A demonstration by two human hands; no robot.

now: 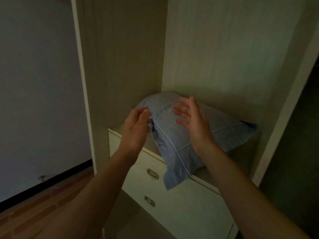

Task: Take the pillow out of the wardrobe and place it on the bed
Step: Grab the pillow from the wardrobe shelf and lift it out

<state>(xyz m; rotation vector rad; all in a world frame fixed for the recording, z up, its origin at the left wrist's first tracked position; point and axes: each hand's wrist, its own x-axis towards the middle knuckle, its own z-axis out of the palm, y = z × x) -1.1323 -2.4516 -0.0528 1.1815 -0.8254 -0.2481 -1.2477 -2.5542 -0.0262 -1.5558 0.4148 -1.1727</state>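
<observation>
Pillow: blue-grey cover with a pale grid of lines. It lies inside the wardrobe, on the top of the drawer unit, with its far side against the back panel. It is tilted. Its near corner hangs over the front edge of the unit and covers part of the top drawer front.

Far left: a grey wall with a dark skirting strip along its base, above a reddish wood floor. The wardrobe's pale upright post stands just beside the wall.

Left hand: raised at the left edge of the pillow, back of the hand toward the camera. The fingers are loosely curled, with the thumb below them. The fingertips overlap the edge of the fabric. It cannot be determined whether they pinch the cover or only sit in front of it.

Drawer unit: two drawer fronts, one above the other. The upper handle is an oval metal handle just left of the hanging pillow corner. The lower handle is of the same type.

Right hand: released, fingers straight and slightly spread, palm turned toward the left hand. It is positioned over the upper middle of the pillow and grasps nothing. Contact with the cover cannot be determined.

Far right: the wardrobe's right side panel, with a dark area beyond it.
</observation>
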